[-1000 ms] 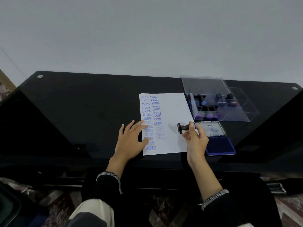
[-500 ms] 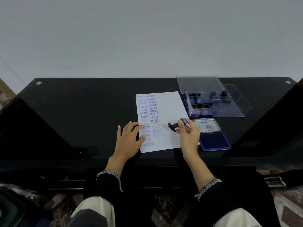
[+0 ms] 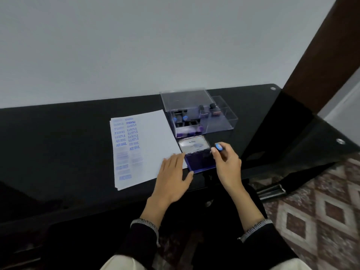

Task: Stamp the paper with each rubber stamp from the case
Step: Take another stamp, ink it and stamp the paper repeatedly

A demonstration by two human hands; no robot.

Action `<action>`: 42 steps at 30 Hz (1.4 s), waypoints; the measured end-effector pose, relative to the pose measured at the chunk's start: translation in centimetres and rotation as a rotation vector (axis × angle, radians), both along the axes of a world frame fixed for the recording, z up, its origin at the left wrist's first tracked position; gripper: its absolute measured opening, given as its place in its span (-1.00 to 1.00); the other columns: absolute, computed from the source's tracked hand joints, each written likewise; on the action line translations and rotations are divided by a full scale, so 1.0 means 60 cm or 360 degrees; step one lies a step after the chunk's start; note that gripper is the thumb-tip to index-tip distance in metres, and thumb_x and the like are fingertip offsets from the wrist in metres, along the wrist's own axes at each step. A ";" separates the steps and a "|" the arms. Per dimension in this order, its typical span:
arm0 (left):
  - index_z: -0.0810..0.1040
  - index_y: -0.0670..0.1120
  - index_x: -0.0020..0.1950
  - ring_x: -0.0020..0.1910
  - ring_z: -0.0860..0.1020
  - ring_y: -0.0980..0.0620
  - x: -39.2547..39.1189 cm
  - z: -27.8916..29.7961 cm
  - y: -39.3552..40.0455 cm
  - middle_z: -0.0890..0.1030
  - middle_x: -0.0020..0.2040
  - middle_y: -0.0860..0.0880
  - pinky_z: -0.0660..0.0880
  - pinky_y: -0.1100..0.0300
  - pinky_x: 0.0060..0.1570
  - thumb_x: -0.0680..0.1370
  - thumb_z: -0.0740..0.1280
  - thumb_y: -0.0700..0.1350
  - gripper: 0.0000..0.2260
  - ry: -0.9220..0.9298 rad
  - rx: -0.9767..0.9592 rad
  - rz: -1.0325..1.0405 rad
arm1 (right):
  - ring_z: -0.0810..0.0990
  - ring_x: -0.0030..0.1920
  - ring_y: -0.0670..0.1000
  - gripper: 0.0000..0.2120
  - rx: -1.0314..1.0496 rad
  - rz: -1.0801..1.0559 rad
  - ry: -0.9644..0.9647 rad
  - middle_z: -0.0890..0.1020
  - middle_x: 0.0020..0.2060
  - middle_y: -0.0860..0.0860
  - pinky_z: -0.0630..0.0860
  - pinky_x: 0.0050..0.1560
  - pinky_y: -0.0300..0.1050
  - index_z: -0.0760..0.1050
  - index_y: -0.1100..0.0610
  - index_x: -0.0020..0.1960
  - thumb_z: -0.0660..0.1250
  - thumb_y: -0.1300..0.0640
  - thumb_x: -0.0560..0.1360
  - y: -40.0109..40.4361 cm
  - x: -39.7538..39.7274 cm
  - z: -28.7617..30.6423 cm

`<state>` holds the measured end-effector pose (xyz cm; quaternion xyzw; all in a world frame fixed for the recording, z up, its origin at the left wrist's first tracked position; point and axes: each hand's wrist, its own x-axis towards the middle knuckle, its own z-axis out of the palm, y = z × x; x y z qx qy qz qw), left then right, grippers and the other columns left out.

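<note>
A white paper (image 3: 153,145) lies on the black glass table (image 3: 58,149), with two columns of blue stamp prints down its left side. My left hand (image 3: 173,178) rests flat with straight fingers on the paper's lower right corner, next to the open blue ink pad (image 3: 198,162). My right hand (image 3: 228,164) pinches a rubber stamp (image 3: 218,147) with a blue-capped handle, held over the right edge of the ink pad. The clear plastic case (image 3: 196,114) behind the pad holds several more stamps.
The ink pad's lid (image 3: 194,146) stands open toward the case. The table's right edge and a dark wooden post (image 3: 319,61) are close on the right. Patterned carpet (image 3: 315,217) lies below. The wall runs behind the table.
My right hand carried the stamp off the paper rightward to the ink pad. My left hand slid from the printed columns to the paper's lower right corner. The camera turned right.
</note>
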<state>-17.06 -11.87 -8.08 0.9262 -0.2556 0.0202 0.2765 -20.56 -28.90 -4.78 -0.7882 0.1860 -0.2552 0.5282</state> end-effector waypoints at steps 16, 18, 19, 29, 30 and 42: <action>0.20 0.02 0.51 0.51 0.14 0.09 0.000 -0.022 -0.008 0.28 0.49 0.07 -0.11 0.16 0.52 0.56 0.20 0.23 -0.41 -0.0117 -0.0022 0.0065 | 0.53 -0.18 -0.02 -0.74 -0.0590 0.0127 -0.0003 0.53 -0.15 0.03 0.38 -0.19 -0.50 0.50 0.14 0.21 0.33 0.22 0.53 0.005 0.000 -0.047; 0.20 0.01 0.52 0.52 0.13 0.09 0.000 -0.022 -0.008 0.27 0.50 0.07 -0.15 0.19 0.50 0.56 0.20 0.23 -0.41 -0.0119 -0.0026 0.0068 | 0.53 -0.21 -0.03 -0.74 -0.0628 0.0097 -0.0045 0.52 -0.16 0.03 0.40 -0.21 -0.47 0.50 0.15 0.19 0.34 0.25 0.51 0.007 -0.002 -0.054; 0.19 0.01 0.52 0.52 0.13 0.09 0.000 -0.021 -0.009 0.26 0.50 0.07 -0.16 0.20 0.49 0.56 0.20 0.23 -0.41 -0.0122 -0.0028 0.0068 | 0.52 -0.22 -0.04 -0.74 -0.0648 0.0080 -0.0061 0.52 -0.16 0.03 0.40 -0.21 -0.49 0.51 0.17 0.19 0.35 0.27 0.50 0.008 -0.003 -0.056; 0.20 -0.01 0.52 0.51 0.13 0.08 0.001 -0.022 -0.010 0.28 0.49 0.06 -0.17 0.21 0.49 0.56 0.19 0.23 -0.41 -0.0124 -0.0020 0.0079 | 0.53 -0.24 0.05 -0.85 -0.0796 0.0196 0.0079 0.58 -0.22 0.09 0.47 -0.25 -0.14 0.46 0.16 0.11 0.29 0.20 0.54 -0.005 0.026 -0.042; 0.20 -0.01 0.52 0.51 0.13 0.08 0.001 -0.022 -0.010 0.28 0.49 0.06 -0.17 0.21 0.49 0.56 0.20 0.23 -0.41 -0.0122 -0.0021 0.0080 | 0.53 -0.25 0.07 -0.85 -0.0811 0.0209 0.0107 0.58 -0.23 0.09 0.49 -0.25 -0.10 0.45 0.15 0.10 0.29 0.18 0.54 -0.007 0.031 -0.040; 0.19 0.00 0.52 0.52 0.12 0.08 -0.001 -0.019 -0.010 0.27 0.50 0.06 -0.18 0.22 0.48 0.56 0.20 0.22 -0.41 -0.0118 -0.0022 0.0074 | 0.49 -0.27 -0.05 -0.80 -0.0681 0.0062 -0.0129 0.52 -0.18 0.10 0.37 -0.24 -0.53 0.49 0.24 0.12 0.33 0.33 0.50 0.011 -0.007 -0.064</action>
